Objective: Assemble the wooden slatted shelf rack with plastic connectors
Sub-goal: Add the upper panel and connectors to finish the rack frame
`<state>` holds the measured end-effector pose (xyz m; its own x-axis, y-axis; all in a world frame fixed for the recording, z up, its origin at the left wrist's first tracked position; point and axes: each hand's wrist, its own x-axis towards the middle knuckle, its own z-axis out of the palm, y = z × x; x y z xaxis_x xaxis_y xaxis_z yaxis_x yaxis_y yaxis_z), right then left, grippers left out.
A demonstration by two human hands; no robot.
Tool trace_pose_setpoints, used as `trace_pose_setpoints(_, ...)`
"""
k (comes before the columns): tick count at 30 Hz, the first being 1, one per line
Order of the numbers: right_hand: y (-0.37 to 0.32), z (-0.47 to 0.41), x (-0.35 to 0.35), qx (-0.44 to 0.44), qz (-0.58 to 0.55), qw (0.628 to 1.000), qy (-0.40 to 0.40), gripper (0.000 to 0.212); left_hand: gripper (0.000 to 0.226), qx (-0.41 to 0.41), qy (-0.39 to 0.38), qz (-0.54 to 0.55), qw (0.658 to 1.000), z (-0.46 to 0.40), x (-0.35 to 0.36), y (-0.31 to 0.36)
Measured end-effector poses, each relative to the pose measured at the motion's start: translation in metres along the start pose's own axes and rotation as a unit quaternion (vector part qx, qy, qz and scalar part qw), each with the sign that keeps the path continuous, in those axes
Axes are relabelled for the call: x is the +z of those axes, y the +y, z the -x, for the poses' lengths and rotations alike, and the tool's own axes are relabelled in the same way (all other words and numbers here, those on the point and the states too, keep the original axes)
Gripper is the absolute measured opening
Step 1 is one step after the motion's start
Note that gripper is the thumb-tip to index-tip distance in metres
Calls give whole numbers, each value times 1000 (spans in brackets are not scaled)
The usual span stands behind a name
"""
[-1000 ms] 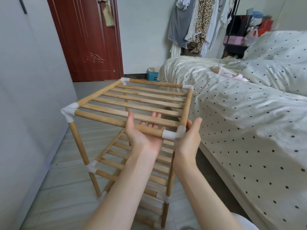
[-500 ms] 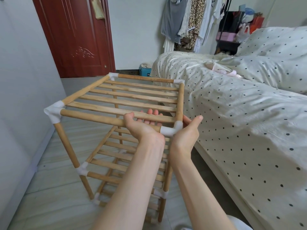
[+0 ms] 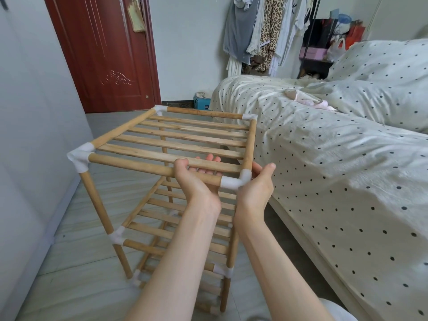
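Note:
The wooden slatted rack point(image 3: 176, 144) stands on the floor between wall and bed, with white plastic connectors at its corners, such as the near left one point(image 3: 78, 157). Lower slatted tiers show beneath the top one. My left hand point(image 3: 196, 179) holds the top front rail point(image 3: 139, 164) from below: the thumb hooks over it and the fingertips show between the slats. My right hand point(image 3: 254, 188) cups the near right corner connector point(image 3: 236, 181) from under and beside it, thumb pointing up.
A bed with dotted sheets point(image 3: 335, 170) runs along the rack's right side. A grey wall point(image 3: 30, 135) is close on the left. A red door point(image 3: 104, 54), hanging clothes point(image 3: 261, 31) and a blue box point(image 3: 201, 103) lie beyond. Tiled floor point(image 3: 69, 274) surrounds the rack.
My left thumb has come over the front rail, where the hand lay flatter under it before. Both hands have closed in on the near right corner. The view has shifted slightly.

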<state>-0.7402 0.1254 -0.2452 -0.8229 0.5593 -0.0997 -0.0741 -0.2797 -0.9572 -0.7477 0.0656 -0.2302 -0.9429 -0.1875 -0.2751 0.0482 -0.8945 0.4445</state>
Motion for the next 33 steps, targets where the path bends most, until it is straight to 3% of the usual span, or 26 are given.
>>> trace_pose_setpoints(3, -6, -10, -12, -60, 80, 995, -29, 29, 64, -66, -36, -150, 986, 6, -14, 8)
trace_pose_setpoints(5, -12, -13, -22, -145, 118, 982, -25, 29, 78, -98, -67, -345, 931, 15, -23, 21)
trace_pose_setpoints(7, -20, -9, -30, -325, 179, 928, -29, 34, 77, -62, -115, -568, 812, 24, -32, 39)
trace_pose_setpoints(8, -24, -6, -32, -417, 217, 882, -44, 36, 69, 10, -126, -647, 752, 26, -36, 48)
trace_pose_setpoints(10, -27, 2, -30, -541, 306, 778, -88, 37, 57, 250, -106, -721, 638, 23, -42, 66)
trace_pose_setpoints(11, -26, 6, -25, -568, 352, 737, -98, 37, 55, 378, -92, -728, 565, 18, -43, 75)
trace_pose_setpoints(12, -26, 9, -19, -579, 395, 706, -100, 38, 49, 479, -78, -727, 486, 12, -41, 83)
trace_pose_setpoints(13, -26, 13, -12, -573, 438, 686, -96, 40, 40, 527, -76, -732, 425, 4, -37, 91)
trace_pose_setpoints(14, -27, 16, -5, -554, 480, 673, -99, 42, 32, 525, -89, -754, 385, -5, -32, 98)
trace_pose_setpoints(16, -25, 18, 7, -495, 572, 639, -138, 49, 35, 432, -130, -829, 330, -25, -30, 106)
trace_pose_setpoints(18, -19, 12, 13, -471, 627, 599, -163, 62, 43, 347, -148, -876, 300, -36, -33, 107)
trace_pose_setpoints(21, -21, -1, 4, -472, 658, 560, -176, 75, 47, 341, -169, -873, 305, -41, -34, 101)
trace_pose_setpoints(24, -30, -18, -9, -430, 664, 569, -224, 70, 58, 356, -193, -868, 288, -36, -31, 96)
trace_pose_setpoints(27, -40, -31, -8, -385, 678, 565, -270, 69, 77, 320, -209, -883, 275, -30, -30, 96)
trace_pose_setpoints(33, -49, -51, 5, -400, 658, 542, -337, 71, 94, 323, -83, -910, 246, -31, -47, 124)
